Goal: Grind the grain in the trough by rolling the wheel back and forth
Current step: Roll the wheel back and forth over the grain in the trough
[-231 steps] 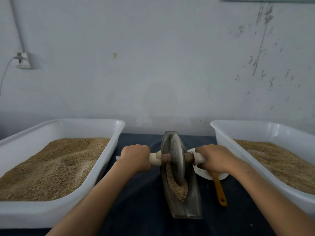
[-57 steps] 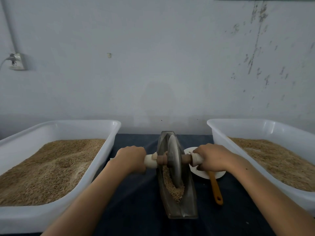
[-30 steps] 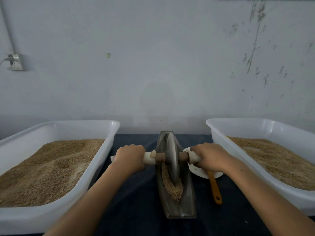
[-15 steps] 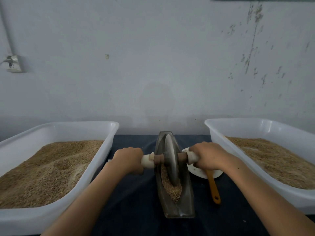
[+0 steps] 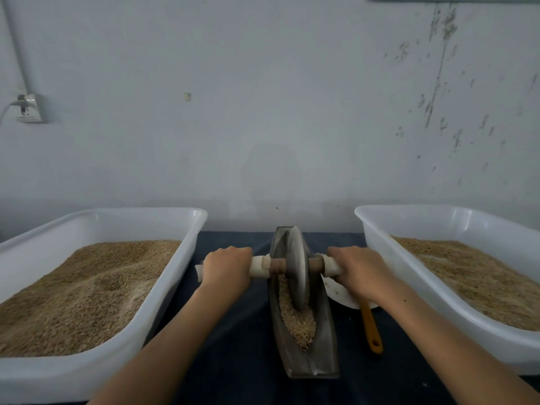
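Observation:
A grey boat-shaped metal trough (image 5: 323, 358) lies lengthwise on the dark table between two bins. Tan grain (image 5: 298, 321) fills its near half. A grey disc wheel (image 5: 297, 268) stands upright in the trough's far half, its lower edge in the grain. A wooden axle with white-wrapped ends runs through the wheel. My left hand (image 5: 226, 268) is closed on the left handle end. My right hand (image 5: 358, 268) is closed on the right handle end.
A white bin (image 5: 187, 244) of grain stands at the left, another white bin (image 5: 377, 238) of grain at the right. A white dish (image 5: 340, 293) and an orange handle (image 5: 370, 328) lie right of the trough. A grey wall rises just behind the table.
Over the last second the wheel and both hands have stayed near the far half of the trough, shifting only slightly back and forth. Both grips are unchanged.

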The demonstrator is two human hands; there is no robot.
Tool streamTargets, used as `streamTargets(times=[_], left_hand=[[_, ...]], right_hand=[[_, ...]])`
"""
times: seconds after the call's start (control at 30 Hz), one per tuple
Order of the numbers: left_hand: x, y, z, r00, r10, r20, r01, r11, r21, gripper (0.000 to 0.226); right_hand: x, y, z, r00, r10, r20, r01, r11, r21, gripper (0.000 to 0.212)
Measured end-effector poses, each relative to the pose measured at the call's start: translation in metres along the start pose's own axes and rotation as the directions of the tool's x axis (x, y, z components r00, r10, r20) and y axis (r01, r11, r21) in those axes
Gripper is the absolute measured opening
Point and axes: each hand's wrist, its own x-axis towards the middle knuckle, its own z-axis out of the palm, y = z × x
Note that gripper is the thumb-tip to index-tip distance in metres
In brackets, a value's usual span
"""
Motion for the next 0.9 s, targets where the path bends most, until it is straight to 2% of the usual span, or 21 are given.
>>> streamTargets(times=[0.13,0.37,0.5,0.6,0.73,0.83,0.9], left_hand=[[0.000,0.000,-0.003,0.999,0.028,0.043,-0.029,0.999,0.029,0.023],[-0.002,-0.004,-0.015,0.959,0.051,0.278,-0.063,0.998,0.031,0.038],[-0.001,-0.003,-0.014,0.970,0.051,0.238,-0.068,0.996,0.063,0.034],[-0.001,-0.002,-0.011,0.985,0.041,0.166,-0.054,0.996,0.072,0.028],[0.000,-0.001,-0.004,0.997,0.017,0.070,-0.020,0.999,0.034,0.022],[0.001,-0.003,0.001,0.998,-0.006,0.057,0.006,1.000,-0.004,0.020],[0.002,-0.004,0.002,0.997,-0.008,0.073,0.008,1.000,-0.006,0.021]], right_hand=[[-0.001,0.003,-0.001,0.998,-0.002,0.058,0.003,1.000,-0.007,0.009],[0.002,0.002,-0.020,0.936,-0.004,0.352,0.012,1.000,-0.022,0.013],[0.001,0.005,-0.020,0.913,0.004,0.407,-0.019,0.999,0.032,0.013],[0.001,0.004,-0.016,0.941,0.000,0.338,-0.005,1.000,0.015,0.014],[-0.003,0.000,-0.007,0.996,-0.007,0.093,0.007,1.000,-0.006,0.007],[-0.003,-0.005,-0.003,0.999,-0.019,-0.033,0.018,0.999,-0.031,0.012],[-0.003,-0.005,-0.003,0.999,-0.031,-0.045,0.029,0.998,-0.048,0.012]])
